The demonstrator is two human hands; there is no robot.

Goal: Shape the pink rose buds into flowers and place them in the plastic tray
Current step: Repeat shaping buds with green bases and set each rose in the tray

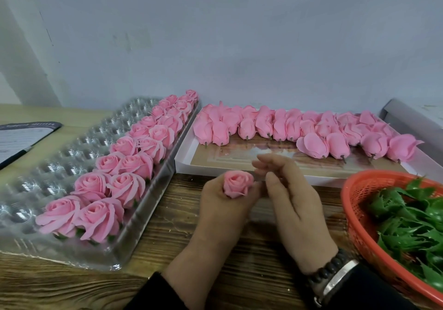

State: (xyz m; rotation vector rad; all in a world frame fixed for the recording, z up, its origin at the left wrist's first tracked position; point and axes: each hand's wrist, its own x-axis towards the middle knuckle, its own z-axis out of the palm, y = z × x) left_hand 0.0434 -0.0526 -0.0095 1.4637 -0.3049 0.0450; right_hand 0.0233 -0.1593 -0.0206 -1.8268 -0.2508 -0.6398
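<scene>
Between the trays: left hand (pixel 221 204) grips a half-shaped rose (pixel 238 183); right hand (pixel 291 190) is relaxed, fingertips beside its petals.
Done: two rows of finished flowers (pixel 124 166) fill the plastic tray's (pixel 60 163) right side.
Left: many unshaped buds (pixel 299 130) wait in the white tray (pixel 184 163); most cups are unfilled.

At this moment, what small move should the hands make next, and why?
Probably peel one more outer petal open: the left hand grips the rose, tighter than the flowers in the tray, and the right hand's fingertips sit at its edge.
</scene>
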